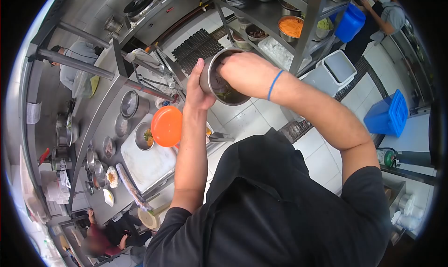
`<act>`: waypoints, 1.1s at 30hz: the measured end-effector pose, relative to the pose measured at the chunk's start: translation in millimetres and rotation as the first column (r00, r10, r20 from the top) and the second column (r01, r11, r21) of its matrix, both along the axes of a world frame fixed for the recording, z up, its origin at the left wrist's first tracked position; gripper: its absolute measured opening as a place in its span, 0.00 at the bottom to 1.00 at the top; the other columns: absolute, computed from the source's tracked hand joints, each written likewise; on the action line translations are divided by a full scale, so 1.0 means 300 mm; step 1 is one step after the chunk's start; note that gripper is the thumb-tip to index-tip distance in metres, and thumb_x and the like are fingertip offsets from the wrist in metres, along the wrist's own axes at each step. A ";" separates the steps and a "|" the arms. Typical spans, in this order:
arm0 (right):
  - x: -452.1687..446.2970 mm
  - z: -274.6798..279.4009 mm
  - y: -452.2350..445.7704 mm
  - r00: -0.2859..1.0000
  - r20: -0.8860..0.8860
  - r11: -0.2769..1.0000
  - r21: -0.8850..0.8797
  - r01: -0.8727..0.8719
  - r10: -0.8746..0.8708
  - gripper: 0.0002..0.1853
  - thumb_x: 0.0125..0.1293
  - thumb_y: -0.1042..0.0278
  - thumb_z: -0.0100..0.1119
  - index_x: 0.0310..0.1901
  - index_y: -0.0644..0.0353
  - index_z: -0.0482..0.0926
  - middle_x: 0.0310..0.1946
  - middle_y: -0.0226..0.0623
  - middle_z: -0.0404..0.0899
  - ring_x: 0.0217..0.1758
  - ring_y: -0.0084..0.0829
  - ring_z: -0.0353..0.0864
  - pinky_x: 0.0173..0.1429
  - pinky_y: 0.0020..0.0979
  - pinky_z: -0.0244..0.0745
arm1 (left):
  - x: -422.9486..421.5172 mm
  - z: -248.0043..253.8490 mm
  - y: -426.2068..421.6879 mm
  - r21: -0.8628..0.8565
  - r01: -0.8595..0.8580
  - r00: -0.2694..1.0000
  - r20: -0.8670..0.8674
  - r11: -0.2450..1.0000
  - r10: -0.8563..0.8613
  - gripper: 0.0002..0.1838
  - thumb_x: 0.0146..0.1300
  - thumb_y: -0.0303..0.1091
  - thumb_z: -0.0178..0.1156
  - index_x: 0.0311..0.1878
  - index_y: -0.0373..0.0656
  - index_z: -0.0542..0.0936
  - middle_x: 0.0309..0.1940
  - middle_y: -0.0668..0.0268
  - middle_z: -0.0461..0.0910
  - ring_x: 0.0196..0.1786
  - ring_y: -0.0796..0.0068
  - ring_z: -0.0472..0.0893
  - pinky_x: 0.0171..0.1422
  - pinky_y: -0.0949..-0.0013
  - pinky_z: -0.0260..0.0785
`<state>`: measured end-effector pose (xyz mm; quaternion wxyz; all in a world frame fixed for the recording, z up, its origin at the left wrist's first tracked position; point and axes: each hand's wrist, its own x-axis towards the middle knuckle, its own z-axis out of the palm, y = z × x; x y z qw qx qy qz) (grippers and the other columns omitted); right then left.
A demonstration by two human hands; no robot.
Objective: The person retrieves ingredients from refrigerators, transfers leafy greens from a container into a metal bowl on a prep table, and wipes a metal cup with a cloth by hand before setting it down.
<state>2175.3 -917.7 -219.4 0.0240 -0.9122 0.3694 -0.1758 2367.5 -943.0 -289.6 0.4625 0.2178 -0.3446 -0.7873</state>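
Note:
My left hand (199,88) grips a deep round metal container (208,80) by its side, thumb up along the wall. The container is tilted, its mouth toward me. Some greenish leafy bits (225,88) show at the bottom. My right hand (242,71), below a blue wristband (274,85), reaches into the container. Its fingers are hidden inside, so I cannot see whether they hold anything. Just left of my left forearm is an orange round lid or plate (167,126), beside a metal bowl with orange and green food (144,137).
A white cutting board (140,166) lies on the left steel counter among several metal bowls. The steel shelf (275,22) ahead holds a bowl of shredded orange food (291,27). Blue bins (386,112) and a grey bin (326,78) stand right. Other people are at the edges.

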 end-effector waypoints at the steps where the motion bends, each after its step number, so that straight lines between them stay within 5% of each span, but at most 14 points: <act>1: 0.004 -0.012 0.006 0.999 -0.040 0.999 0.031 0.006 -0.005 0.07 0.57 0.74 0.61 0.35 0.66 0.84 0.36 0.52 0.87 0.41 0.49 0.88 0.46 0.45 0.83 | -0.006 0.009 0.005 -0.003 0.017 1.000 0.020 1.000 -0.017 0.36 0.78 0.61 0.47 0.68 0.34 0.73 0.63 0.48 0.80 0.64 0.56 0.81 0.71 0.51 0.73; 4: 0.019 -0.060 0.026 0.996 -0.088 0.992 0.128 0.015 -0.004 0.07 0.60 0.69 0.63 0.35 0.60 0.88 0.37 0.47 0.89 0.43 0.43 0.90 0.50 0.42 0.85 | -0.024 0.024 0.001 -0.048 0.098 0.992 0.083 0.994 -0.093 0.38 0.76 0.59 0.52 0.73 0.33 0.68 0.65 0.49 0.77 0.66 0.57 0.79 0.73 0.55 0.70; 10: 0.014 -0.010 0.017 0.982 -0.062 0.897 0.421 -0.136 0.179 0.09 0.58 0.75 0.63 0.40 0.66 0.85 0.40 0.53 0.87 0.45 0.51 0.87 0.51 0.45 0.81 | -0.030 0.020 0.008 -0.031 0.141 0.988 0.067 0.989 -0.139 0.38 0.76 0.57 0.51 0.73 0.32 0.67 0.65 0.47 0.77 0.66 0.55 0.80 0.74 0.55 0.69; 16: 0.006 -0.136 -0.047 0.972 0.216 0.800 0.564 -0.204 0.095 0.10 0.58 0.74 0.61 0.41 0.64 0.87 0.43 0.48 0.88 0.47 0.49 0.87 0.53 0.45 0.80 | -0.048 -0.018 -0.004 0.018 0.118 0.989 0.091 0.993 -0.119 0.38 0.75 0.57 0.53 0.73 0.32 0.68 0.65 0.47 0.77 0.66 0.56 0.79 0.74 0.56 0.68; 19: 0.021 -0.299 -0.106 0.944 0.009 0.930 0.163 -0.328 0.331 0.11 0.58 0.73 0.62 0.42 0.61 0.87 0.44 0.44 0.87 0.49 0.44 0.85 0.52 0.43 0.80 | -0.070 -0.051 -0.006 0.034 0.103 0.981 0.161 0.994 -0.107 0.38 0.74 0.56 0.56 0.73 0.33 0.69 0.64 0.49 0.78 0.66 0.58 0.79 0.74 0.57 0.69; 20: 0.007 -0.351 -0.121 0.882 -0.211 0.840 -0.278 -0.467 0.421 0.10 0.58 0.75 0.61 0.42 0.60 0.86 0.43 0.40 0.86 0.49 0.38 0.84 0.49 0.39 0.79 | -0.077 -0.068 -0.005 0.032 0.088 0.976 0.199 0.996 -0.093 0.38 0.73 0.55 0.56 0.73 0.33 0.69 0.64 0.50 0.78 0.66 0.58 0.79 0.74 0.57 0.69; 21: -0.006 -0.362 -0.122 0.909 0.078 0.913 -0.032 -0.408 0.409 0.10 0.58 0.75 0.60 0.42 0.61 0.85 0.42 0.39 0.85 0.47 0.36 0.84 0.47 0.37 0.79 | -0.087 -0.083 -0.005 0.029 0.074 0.968 0.237 0.997 -0.079 0.37 0.73 0.55 0.57 0.74 0.33 0.69 0.64 0.50 0.78 0.65 0.59 0.79 0.74 0.57 0.69; 23: -0.030 -0.387 -0.113 0.832 0.546 0.780 0.476 -0.406 0.099 0.10 0.59 0.76 0.60 0.43 0.62 0.83 0.40 0.37 0.85 0.42 0.32 0.83 0.44 0.33 0.78 | -0.105 -0.117 -0.006 0.053 0.051 0.966 0.250 0.997 -0.062 0.37 0.73 0.54 0.57 0.74 0.34 0.68 0.64 0.52 0.79 0.65 0.60 0.80 0.73 0.57 0.69; 24: -0.088 -0.270 -0.082 0.881 0.454 0.510 0.794 -0.330 -0.136 0.07 0.63 0.76 0.59 0.43 0.63 0.80 0.38 0.33 0.83 0.37 0.25 0.80 0.40 0.27 0.75 | -0.107 -0.145 -0.016 0.058 0.040 0.966 0.254 0.997 -0.054 0.37 0.74 0.54 0.57 0.74 0.35 0.68 0.64 0.52 0.79 0.65 0.60 0.80 0.73 0.57 0.69; 27: -0.225 -0.325 -0.121 0.738 0.656 0.179 0.754 -0.632 -0.156 0.05 0.67 0.73 0.61 0.42 0.62 0.80 0.37 0.31 0.81 0.33 0.21 0.77 0.38 0.24 0.73 | -0.111 -0.205 -0.034 0.104 -0.062 0.980 0.197 0.993 0.041 0.37 0.75 0.58 0.53 0.75 0.36 0.68 0.66 0.54 0.78 0.66 0.60 0.79 0.73 0.54 0.69; 30: -0.414 -0.366 -0.084 0.539 0.762 0.216 0.630 -0.746 -0.360 0.06 0.69 0.72 0.63 0.43 0.61 0.77 0.35 0.28 0.75 0.32 0.19 0.73 0.36 0.24 0.71 | -0.087 -0.205 -0.003 0.151 -0.231 0.957 0.215 0.961 0.196 0.42 0.75 0.64 0.48 0.76 0.35 0.65 0.66 0.52 0.77 0.67 0.56 0.78 0.73 0.50 0.70; 33: -0.648 -0.548 -0.051 0.275 0.715 0.239 0.528 -0.815 -0.643 0.06 0.69 0.73 0.63 0.45 0.57 0.76 0.35 0.24 0.73 0.33 0.18 0.70 0.36 0.26 0.68 | -0.055 -0.189 0.042 0.161 -0.130 0.988 -0.067 0.978 0.142 0.45 0.74 0.66 0.48 0.77 0.33 0.63 0.67 0.51 0.76 0.66 0.54 0.79 0.71 0.50 0.72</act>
